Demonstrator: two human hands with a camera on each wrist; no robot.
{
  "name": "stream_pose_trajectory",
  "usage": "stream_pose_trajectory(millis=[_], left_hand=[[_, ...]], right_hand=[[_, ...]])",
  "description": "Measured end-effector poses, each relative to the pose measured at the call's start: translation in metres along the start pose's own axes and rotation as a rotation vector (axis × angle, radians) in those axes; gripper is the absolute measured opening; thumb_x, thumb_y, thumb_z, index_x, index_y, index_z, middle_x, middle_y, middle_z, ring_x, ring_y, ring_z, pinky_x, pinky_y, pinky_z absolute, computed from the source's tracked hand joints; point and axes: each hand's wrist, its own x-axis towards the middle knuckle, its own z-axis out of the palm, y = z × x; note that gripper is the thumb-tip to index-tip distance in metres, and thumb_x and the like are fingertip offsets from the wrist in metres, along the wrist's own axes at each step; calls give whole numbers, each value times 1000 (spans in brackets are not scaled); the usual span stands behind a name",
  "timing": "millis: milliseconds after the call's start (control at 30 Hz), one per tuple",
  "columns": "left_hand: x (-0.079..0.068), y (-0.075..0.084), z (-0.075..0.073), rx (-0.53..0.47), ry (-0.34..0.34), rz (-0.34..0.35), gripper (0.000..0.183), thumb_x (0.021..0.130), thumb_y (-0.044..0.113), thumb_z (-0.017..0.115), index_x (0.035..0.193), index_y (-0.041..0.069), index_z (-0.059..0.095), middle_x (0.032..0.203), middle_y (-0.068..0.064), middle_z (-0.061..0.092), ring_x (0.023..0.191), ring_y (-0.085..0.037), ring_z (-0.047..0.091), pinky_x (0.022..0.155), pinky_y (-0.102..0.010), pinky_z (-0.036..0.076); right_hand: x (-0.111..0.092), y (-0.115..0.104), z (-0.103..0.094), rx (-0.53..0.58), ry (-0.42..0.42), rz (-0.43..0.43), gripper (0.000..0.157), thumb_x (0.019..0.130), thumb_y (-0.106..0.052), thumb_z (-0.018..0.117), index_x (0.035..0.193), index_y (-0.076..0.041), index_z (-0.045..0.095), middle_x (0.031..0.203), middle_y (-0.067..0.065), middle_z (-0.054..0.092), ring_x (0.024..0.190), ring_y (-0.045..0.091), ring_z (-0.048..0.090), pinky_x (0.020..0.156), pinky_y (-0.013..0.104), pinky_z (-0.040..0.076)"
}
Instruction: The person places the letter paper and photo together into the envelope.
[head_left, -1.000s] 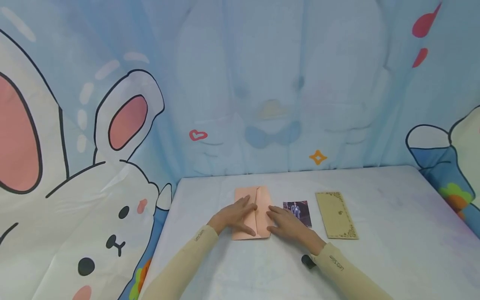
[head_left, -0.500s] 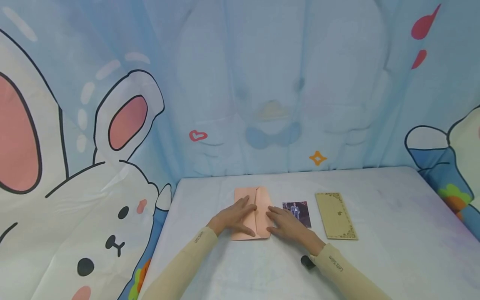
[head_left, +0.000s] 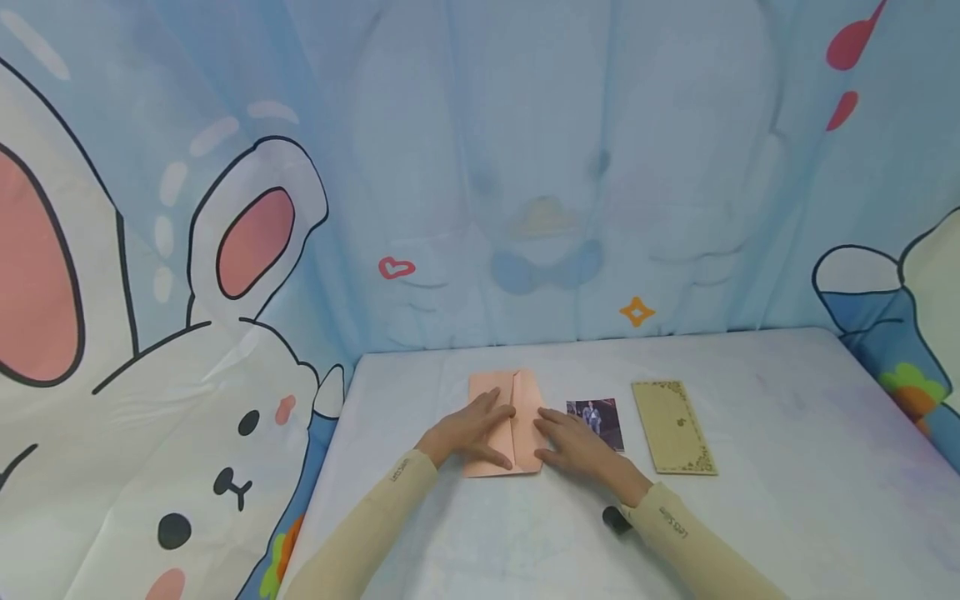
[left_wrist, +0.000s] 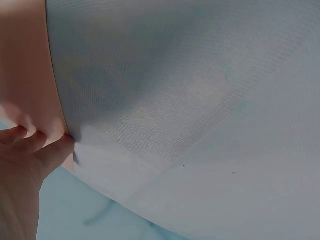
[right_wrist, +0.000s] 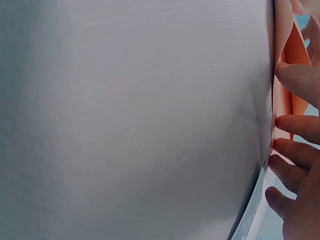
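A pale pink envelope lies on the white table with a long seam running down its face. My left hand rests on its left half, fingers spread. At its right edge the fingertips of my right hand touch the paper. In the left wrist view, the left hand's fingertips press on the pink paper. The right wrist view shows the right fingers along the envelope's edge, where a fold stands slightly raised over a deeper orange inside.
A small dark photo lies just right of the envelope, partly behind the right hand. Farther right is a tan card with an ornate border. A small black object sits by the right cuff. A cartoon-printed curtain hangs behind the table.
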Motion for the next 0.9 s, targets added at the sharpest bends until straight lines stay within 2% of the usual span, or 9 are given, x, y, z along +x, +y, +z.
stream_pose_trajectory(millis=[900], left_hand=[[-2,-1,1,10,19,15,93,76,76,68,152,35,33,170,-11,8,156,-32,17,114,-51,41]], right_hand=[[-3,2,0,46,37,-4,57,95,-33,68,138,3,57,152,24,46,139,43,45,113,60,36]])
